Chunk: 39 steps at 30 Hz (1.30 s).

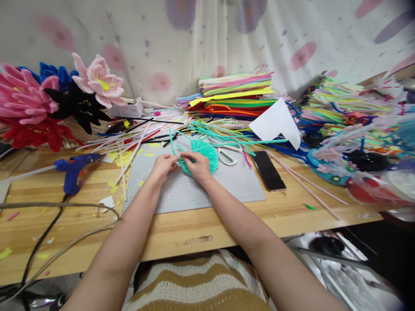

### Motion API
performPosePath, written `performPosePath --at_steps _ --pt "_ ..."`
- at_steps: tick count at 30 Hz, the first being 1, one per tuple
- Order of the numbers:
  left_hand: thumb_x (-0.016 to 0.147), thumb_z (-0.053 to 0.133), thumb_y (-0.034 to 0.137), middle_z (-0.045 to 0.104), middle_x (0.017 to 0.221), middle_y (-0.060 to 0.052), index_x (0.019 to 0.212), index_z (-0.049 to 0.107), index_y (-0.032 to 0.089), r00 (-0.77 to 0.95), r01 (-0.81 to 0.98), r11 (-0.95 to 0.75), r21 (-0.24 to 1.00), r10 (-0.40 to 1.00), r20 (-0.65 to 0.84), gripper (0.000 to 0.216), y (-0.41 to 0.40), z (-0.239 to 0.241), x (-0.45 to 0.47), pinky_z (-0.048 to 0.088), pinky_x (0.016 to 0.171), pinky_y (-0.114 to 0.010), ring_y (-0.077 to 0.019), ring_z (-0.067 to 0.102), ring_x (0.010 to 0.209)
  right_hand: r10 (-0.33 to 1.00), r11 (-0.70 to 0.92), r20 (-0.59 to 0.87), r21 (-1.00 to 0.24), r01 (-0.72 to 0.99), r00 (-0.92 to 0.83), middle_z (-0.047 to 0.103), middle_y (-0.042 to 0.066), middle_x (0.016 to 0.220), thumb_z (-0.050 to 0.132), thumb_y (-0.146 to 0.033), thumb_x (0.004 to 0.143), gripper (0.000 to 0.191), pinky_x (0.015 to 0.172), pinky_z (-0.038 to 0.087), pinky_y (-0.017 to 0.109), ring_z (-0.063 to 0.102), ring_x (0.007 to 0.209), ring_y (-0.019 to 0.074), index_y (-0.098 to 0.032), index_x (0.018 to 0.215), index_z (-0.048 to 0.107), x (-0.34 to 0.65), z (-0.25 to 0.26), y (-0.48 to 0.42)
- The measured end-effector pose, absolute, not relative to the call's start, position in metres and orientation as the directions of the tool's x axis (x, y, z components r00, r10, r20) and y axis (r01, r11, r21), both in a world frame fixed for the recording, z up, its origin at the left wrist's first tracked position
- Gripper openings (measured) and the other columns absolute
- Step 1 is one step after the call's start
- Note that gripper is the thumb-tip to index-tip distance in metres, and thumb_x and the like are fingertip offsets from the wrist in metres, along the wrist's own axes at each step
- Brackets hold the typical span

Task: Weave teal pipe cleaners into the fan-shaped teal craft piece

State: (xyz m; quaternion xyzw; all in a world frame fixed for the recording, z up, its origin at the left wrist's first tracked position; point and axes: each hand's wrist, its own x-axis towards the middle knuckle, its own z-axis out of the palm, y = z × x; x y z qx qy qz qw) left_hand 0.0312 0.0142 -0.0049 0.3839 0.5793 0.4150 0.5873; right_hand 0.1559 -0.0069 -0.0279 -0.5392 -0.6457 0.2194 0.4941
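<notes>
Over the grey cutting mat, a round teal disc of pipe cleaners is in my hands. My right hand lies across its left part with the fingers closed on it. Beside it, at the disc's left edge, my left hand is closed in a pinch around a teal pipe cleaner, whose end sticks up. The fingertips of both hands nearly meet, and they hide the spot where the strand joins the disc. Scissors with pale handles lie just right of the disc.
Loose teal pipe cleaners lie behind the mat, before stacked coloured bundles. White paper and a phone are at right. A blue glue gun, its cord, yellow scraps and fuzzy flowers are at left.
</notes>
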Motion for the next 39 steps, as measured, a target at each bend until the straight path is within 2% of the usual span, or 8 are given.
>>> performPosePath --at_steps 4,10,16,21,24,31,34,39 --pt "0.051 0.061 0.020 0.039 0.039 0.008 0.053 0.050 0.015 -0.018 -0.033 0.328 0.944 0.944 -0.328 0.012 0.013 -0.007 0.033 0.049 0.051 -0.026 -0.0047 0.037 0.039 0.901 0.349 0.423 -0.839 0.419 0.097 0.070 0.001 0.088 0.054 -0.025 0.077 0.018 0.079 0.048 0.026 0.063 0.082 0.0137 -0.023 0.085 0.070 0.155 -0.032 -0.005" --pt "0.054 0.067 0.029 0.058 0.065 0.002 0.080 0.060 0.015 0.218 -0.008 0.138 0.990 0.967 -0.133 0.030 0.010 -0.011 0.018 0.049 0.052 -0.025 -0.0092 0.053 0.051 0.924 0.316 0.348 -0.928 0.199 0.156 0.070 0.001 0.085 0.058 -0.025 0.072 0.015 0.075 0.050 0.026 0.064 0.078 0.0144 -0.021 0.082 0.069 0.155 -0.037 0.001" --pt "0.059 0.068 0.039 0.058 0.069 -0.001 0.076 0.061 0.013 0.347 0.131 -0.091 0.987 0.937 0.041 0.032 0.017 -0.015 0.009 0.049 0.053 -0.027 -0.0126 0.056 0.058 0.970 0.218 0.212 -0.975 -0.039 0.118 0.069 0.001 0.078 0.061 -0.024 0.067 0.015 0.071 0.051 0.028 0.064 0.071 0.0147 -0.020 0.080 0.067 0.159 -0.040 0.008" --pt "0.059 0.068 0.042 0.054 0.064 0.001 0.067 0.057 0.014 0.325 0.131 -0.086 0.988 0.945 0.039 0.031 0.018 -0.017 0.012 0.049 0.054 -0.026 -0.0112 0.054 0.056 0.974 0.201 0.183 -0.971 -0.128 0.136 0.069 0.002 0.074 0.061 -0.022 0.065 0.014 0.071 0.051 0.030 0.063 0.068 0.0150 -0.018 0.078 0.067 0.160 -0.037 0.009" --pt "0.056 0.069 0.044 0.053 0.057 0.001 0.062 0.054 0.014 0.283 0.139 0.029 0.990 0.957 -0.068 0.034 0.016 -0.015 0.016 0.048 0.050 -0.025 -0.0105 0.053 0.051 0.969 0.212 0.201 -0.975 -0.071 0.143 0.069 0.002 0.076 0.060 -0.022 0.067 0.014 0.071 0.051 0.030 0.064 0.070 0.0150 -0.019 0.078 0.067 0.160 -0.036 0.006" --pt "0.059 0.063 0.021 0.045 0.038 0.003 0.050 0.048 0.015 0.061 0.242 0.368 0.898 0.918 -0.392 0.019 0.013 -0.006 0.030 0.044 0.042 -0.024 -0.0088 0.044 0.035 0.910 0.354 0.407 -0.864 0.359 0.082 0.070 0.002 0.085 0.054 -0.021 0.074 0.017 0.076 0.048 0.029 0.063 0.080 0.0156 -0.022 0.082 0.069 0.158 -0.034 -0.004" --pt "0.059 0.060 0.018 0.047 0.038 0.002 0.051 0.050 0.014 0.053 0.271 0.384 0.882 0.910 -0.412 0.014 0.013 -0.004 0.030 0.044 0.041 -0.024 -0.0098 0.046 0.036 0.898 0.362 0.435 -0.821 0.441 0.072 0.070 0.001 0.085 0.054 -0.022 0.075 0.017 0.075 0.048 0.028 0.063 0.079 0.0156 -0.023 0.082 0.069 0.158 -0.035 -0.004" --pt "0.058 0.065 0.026 0.058 0.056 -0.003 0.062 0.057 0.012 0.139 0.148 0.369 0.918 0.911 -0.389 0.017 0.009 -0.001 0.021 0.047 0.044 -0.023 -0.0130 0.057 0.051 0.899 0.332 0.420 -0.837 0.434 0.123 0.070 0.001 0.086 0.054 -0.026 0.075 0.017 0.073 0.049 0.027 0.063 0.077 0.0148 -0.023 0.082 0.069 0.160 -0.036 0.000"
